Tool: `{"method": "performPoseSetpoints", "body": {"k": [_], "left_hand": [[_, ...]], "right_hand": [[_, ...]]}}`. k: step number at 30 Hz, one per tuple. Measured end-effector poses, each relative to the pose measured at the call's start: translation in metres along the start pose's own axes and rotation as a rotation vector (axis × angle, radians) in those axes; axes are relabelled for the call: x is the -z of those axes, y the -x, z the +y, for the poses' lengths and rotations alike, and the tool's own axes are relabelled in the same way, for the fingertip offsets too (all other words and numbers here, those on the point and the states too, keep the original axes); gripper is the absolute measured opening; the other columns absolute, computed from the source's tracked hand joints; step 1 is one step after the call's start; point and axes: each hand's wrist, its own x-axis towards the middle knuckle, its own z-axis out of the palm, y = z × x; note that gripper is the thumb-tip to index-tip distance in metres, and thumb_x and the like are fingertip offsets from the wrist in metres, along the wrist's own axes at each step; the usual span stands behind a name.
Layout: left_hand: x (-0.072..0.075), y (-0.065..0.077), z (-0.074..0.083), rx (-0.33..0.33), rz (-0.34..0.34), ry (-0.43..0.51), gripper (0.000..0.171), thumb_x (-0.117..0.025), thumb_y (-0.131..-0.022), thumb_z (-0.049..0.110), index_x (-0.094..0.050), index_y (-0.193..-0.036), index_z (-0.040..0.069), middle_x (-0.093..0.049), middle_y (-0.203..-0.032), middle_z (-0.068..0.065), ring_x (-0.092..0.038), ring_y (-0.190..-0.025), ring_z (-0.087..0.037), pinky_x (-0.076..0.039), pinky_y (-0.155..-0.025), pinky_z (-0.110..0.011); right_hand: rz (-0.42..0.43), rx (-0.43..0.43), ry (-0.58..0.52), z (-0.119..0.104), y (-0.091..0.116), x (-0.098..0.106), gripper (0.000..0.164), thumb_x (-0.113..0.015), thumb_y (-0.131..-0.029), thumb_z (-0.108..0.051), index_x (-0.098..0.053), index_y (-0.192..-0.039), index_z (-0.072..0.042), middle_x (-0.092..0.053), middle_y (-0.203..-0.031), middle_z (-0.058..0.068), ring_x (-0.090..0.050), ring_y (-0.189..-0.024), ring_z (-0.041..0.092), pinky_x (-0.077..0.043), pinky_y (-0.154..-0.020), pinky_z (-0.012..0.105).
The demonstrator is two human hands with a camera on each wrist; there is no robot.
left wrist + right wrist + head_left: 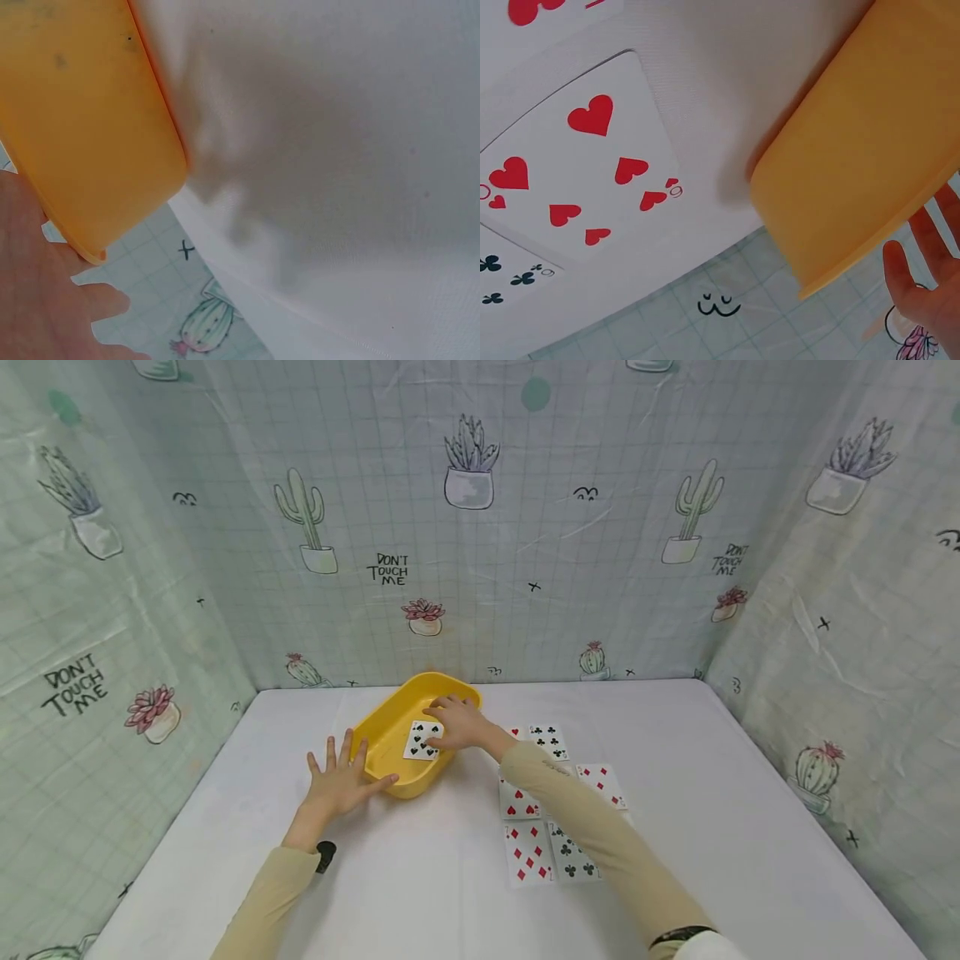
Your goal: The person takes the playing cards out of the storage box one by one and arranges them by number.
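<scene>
A yellow tray (387, 737) with raised sides stands on the white table, and a spades playing card (417, 740) lies face up inside it. My right hand (459, 724) reaches over the tray's right side, its thumb over the card's right part and its fingers stretched above it; part of the card is hidden. In the right wrist view the fingers (900, 274) are apart, beyond the tray's rim. At the tray's near left side, my left hand (341, 785) is spread wide, with the thumb along the rim. The left wrist view shows that hand beside the tray wall (90, 142).
Right of the tray, face-up cards lie in rows of pairs, including a six of hearts (592, 161), a six of clubs (549, 742), a five of diamonds (603, 785) and a seven of diamonds (528, 852). My right sleeve (600, 835) covers some. A patterned curtain (480, 560) surrounds the table.
</scene>
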Motion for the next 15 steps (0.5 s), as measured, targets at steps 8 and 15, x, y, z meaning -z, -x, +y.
{"method": "performPoseSetpoints", "body": {"k": [8, 15], "left_hand": [[0.001, 0.0, 0.001, 0.001, -0.008, -0.009, 0.101, -0.035, -0.076, 0.075, -0.015, -0.142, 0.001, 0.001, -0.148, -0.026, 0.004, -0.131, -0.053, 0.009, -0.095, -0.072], [-0.001, 0.0, -0.001, 0.004, 0.002, 0.006, 0.101, -0.035, -0.076, 0.074, -0.015, -0.142, 0.0, 0.001, -0.148, -0.026, 0.004, -0.131, -0.052, 0.008, -0.095, -0.071]], "right_hand": [[-0.122, -0.09, 0.008, -0.01, -0.017, -0.008, 0.069, -0.057, -0.081, -0.047, -0.035, -0.138, -0.017, -0.037, -0.141, 0.004, -0.032, -0.13, 0.026, -0.028, -0.104, 0.052], [-0.208, -0.192, -0.016, -0.016, -0.026, -0.017, 0.078, -0.063, -0.075, -0.05, -0.032, -0.139, -0.018, -0.034, -0.143, 0.002, -0.03, -0.132, 0.024, -0.026, -0.106, 0.051]]}}
